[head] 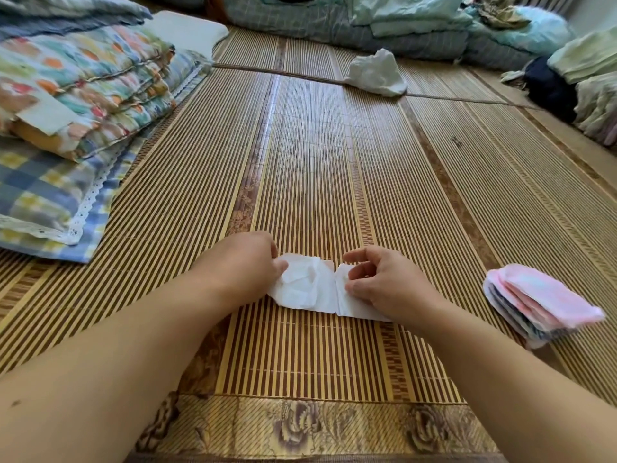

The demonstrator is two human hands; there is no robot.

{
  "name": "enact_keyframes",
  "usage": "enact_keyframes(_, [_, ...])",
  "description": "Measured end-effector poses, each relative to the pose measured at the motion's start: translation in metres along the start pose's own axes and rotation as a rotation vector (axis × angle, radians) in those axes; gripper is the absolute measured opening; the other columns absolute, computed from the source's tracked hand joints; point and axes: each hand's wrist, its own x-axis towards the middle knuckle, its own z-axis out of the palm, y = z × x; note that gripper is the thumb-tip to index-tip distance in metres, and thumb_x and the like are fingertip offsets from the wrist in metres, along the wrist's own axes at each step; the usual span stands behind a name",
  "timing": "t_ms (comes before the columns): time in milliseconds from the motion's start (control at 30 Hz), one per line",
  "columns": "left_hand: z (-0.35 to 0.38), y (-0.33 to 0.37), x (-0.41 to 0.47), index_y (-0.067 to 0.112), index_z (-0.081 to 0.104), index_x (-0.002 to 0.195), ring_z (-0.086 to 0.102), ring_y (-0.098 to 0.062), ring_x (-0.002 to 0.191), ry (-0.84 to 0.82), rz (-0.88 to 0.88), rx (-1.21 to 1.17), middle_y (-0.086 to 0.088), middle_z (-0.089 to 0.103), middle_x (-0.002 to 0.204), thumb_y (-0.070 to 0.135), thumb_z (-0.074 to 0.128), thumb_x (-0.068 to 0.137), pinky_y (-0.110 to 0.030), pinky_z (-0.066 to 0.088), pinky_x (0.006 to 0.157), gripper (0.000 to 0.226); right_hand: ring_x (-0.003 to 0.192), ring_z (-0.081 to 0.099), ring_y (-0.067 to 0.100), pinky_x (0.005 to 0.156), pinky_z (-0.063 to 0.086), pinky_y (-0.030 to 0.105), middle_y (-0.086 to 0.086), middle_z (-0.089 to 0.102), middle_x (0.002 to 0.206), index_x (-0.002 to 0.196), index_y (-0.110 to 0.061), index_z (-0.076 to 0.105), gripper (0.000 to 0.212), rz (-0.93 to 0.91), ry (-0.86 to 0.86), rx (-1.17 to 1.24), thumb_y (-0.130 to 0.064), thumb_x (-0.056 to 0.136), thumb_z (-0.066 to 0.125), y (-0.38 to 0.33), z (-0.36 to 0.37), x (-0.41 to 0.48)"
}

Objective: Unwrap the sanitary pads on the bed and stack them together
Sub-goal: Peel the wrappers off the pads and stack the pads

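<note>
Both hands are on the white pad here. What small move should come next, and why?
Likely draw the left hand and right hand apart: each pinches an end of the white crumpled sanitary pad, which lies creased, only partly opened, on the striped bamboo mat.

Ahead of the opened pad (310, 289) the bamboo mat (307, 168) lies bare up to a crumpled white bag (375, 73). Folded quilts (83, 85) and a checked pillow (50, 192) block the left; a stack of pads (541, 302) sits near on the right, possibly towels (594, 95) beyond.
</note>
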Motion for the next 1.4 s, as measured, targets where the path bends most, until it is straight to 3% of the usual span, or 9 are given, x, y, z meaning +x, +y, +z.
enact_keyframes(367, [0.000,0.002,-0.003,0.026,0.062,0.074,0.059,-0.010,0.064,-0.081,0.002,0.004,0.006,0.063,0.070,0.048,0.065,0.079,-0.027,0.045,0.052,0.022,0.082,0.061,0.008,0.070,0.054,0.026,-0.009,0.062,0.091,0.115,-0.025,0.061,0.032,-0.013,0.009,-0.002,-0.016,0.084,0.066,0.003,0.002,-0.001])
enact_keyframes(533, [-0.005,-0.002,-0.002,0.023,0.059,0.075,0.056,-0.008,0.061,-0.052,-0.006,-0.099,0.006,0.061,0.070,0.042,0.064,0.083,-0.025,0.037,0.047,0.021,0.083,0.060,0.005,0.063,0.048,0.020,-0.012,0.063,0.096,0.114,-0.028,0.062,0.031,-0.034,0.029,-0.020,-0.040,0.085,0.063,0.003,0.004,-0.001])
enact_keyframes(733, [-0.001,0.001,-0.006,0.029,0.063,0.079,0.056,-0.004,0.070,-0.109,0.011,-0.077,0.012,0.061,0.076,0.041,0.073,0.075,-0.024,0.041,0.053,0.016,0.087,0.057,0.005,0.071,0.049,0.025,-0.009,0.059,0.101,0.115,-0.029,0.057,0.061,-0.094,0.063,-0.154,-0.066,0.067,0.066,-0.006,0.018,-0.004])
enact_keyframes(900, [-0.004,0.004,-0.007,0.028,0.060,0.074,0.057,-0.009,0.067,-0.139,0.031,-0.074,0.007,0.062,0.075,0.038,0.065,0.083,-0.025,0.039,0.052,0.014,0.106,0.050,0.013,0.084,0.042,0.028,-0.003,0.047,0.122,0.132,-0.035,0.038,0.077,-0.155,0.096,-0.266,-0.053,0.066,0.074,-0.005,0.027,-0.005])
enact_keyframes(1033, [-0.012,0.000,-0.007,0.027,0.055,0.081,0.054,-0.008,0.065,-0.137,0.028,-0.155,0.008,0.057,0.079,0.035,0.059,0.088,-0.021,0.036,0.048,0.011,0.096,0.050,0.011,0.077,0.038,0.020,-0.001,0.042,0.120,0.133,-0.043,0.028,0.071,-0.199,0.062,-0.274,-0.034,0.075,0.070,-0.005,0.028,-0.003])
enact_keyframes(1133, [-0.015,-0.003,-0.009,0.032,0.052,0.094,0.052,-0.006,0.058,-0.140,0.011,-0.199,0.010,0.052,0.079,0.033,0.061,0.088,-0.015,0.035,0.038,0.011,0.080,0.047,0.003,0.059,0.038,0.012,-0.002,0.040,0.114,0.129,-0.047,0.033,0.061,-0.213,0.048,-0.308,-0.018,0.082,0.059,-0.004,0.027,-0.001])
enact_keyframes(1200, [-0.016,-0.004,-0.010,0.032,0.053,0.100,0.058,-0.010,0.063,-0.155,0.005,-0.232,0.008,0.054,0.085,0.033,0.062,0.087,-0.019,0.046,0.044,0.016,0.078,0.047,0.005,0.057,0.046,0.016,-0.003,0.040,0.110,0.127,-0.049,0.039,0.057,-0.211,0.027,-0.303,-0.011,0.087,0.052,-0.004,0.027,0.000])
enact_keyframes(1300, [-0.016,-0.006,-0.010,0.031,0.056,0.104,0.063,-0.014,0.075,-0.161,-0.004,-0.255,0.005,0.057,0.097,0.031,0.063,0.086,-0.029,0.055,0.062,0.019,0.090,0.049,0.007,0.065,0.048,0.018,-0.006,0.039,0.109,0.120,-0.046,0.052,0.051,-0.205,-0.047,-0.277,-0.005,0.090,0.042,-0.004,0.026,-0.001])
enact_keyframes(1400, [-0.015,-0.008,-0.010,0.031,0.056,0.104,0.062,-0.011,0.075,-0.157,0.000,-0.240,0.005,0.058,0.100,0.030,0.063,0.086,-0.025,0.053,0.059,0.019,0.107,0.046,0.013,0.084,0.046,0.024,-0.004,0.040,0.114,0.108,-0.037,0.061,0.037,-0.195,-0.074,-0.307,-0.011,0.092,0.040,-0.006,0.023,-0.003])
